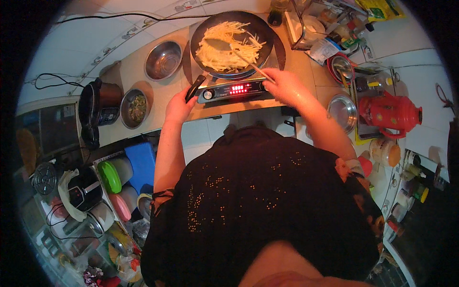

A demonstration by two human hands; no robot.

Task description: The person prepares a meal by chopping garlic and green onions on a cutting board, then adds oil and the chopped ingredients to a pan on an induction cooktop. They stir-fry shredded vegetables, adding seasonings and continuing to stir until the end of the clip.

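Observation:
A dark frying pan point(200, 27) rests on an induction cooktop point(222, 94) whose red display is lit. Pale yellow strips of food, perhaps shredded potato point(222, 59), cover much of the pan's bottom. My left hand point(178, 107) is closed around the pan's black handle point(195, 87). In my right hand point(281, 86) is the thin handle of a spatula point(251, 64); its broad head lies on the strips towards the left of the pan. Both hands are at the near side of the cooktop, one at each end.
Left of the pan are a metal bowl point(164, 61), another bowl with chopped greenish food point(135, 108) and a black electric cooker point(102, 104). A red thermos point(389, 111), a metal basin point(342, 113) and a rack of seasonings point(337, 32) stand on the right. A black cable point(143, 15) runs behind.

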